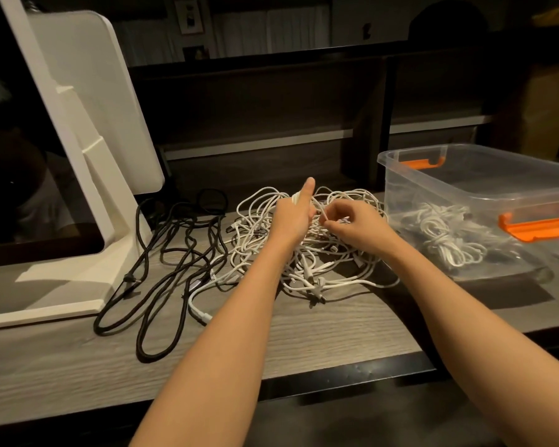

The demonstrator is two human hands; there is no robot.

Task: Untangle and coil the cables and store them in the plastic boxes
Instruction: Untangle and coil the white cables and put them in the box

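Both hands are working over the tangled white cable pile mid-worktop — left hand gripping a coiled strand, right hand pinching one — clear orange-latched plastic box sitting just right.

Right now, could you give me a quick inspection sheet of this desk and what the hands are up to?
Surface: grey wood-grain desk.
Job's things: clear plastic box with orange latches, coiled white cables inside.
Clutter: white monitor stand at left.
Hands: left hand holds a white coil, thumb up; right hand pinches a white strand.
Cables: tangled white cables mid-desk; loose black cables beside them.
Surroundings: dark shelving behind; dim room.
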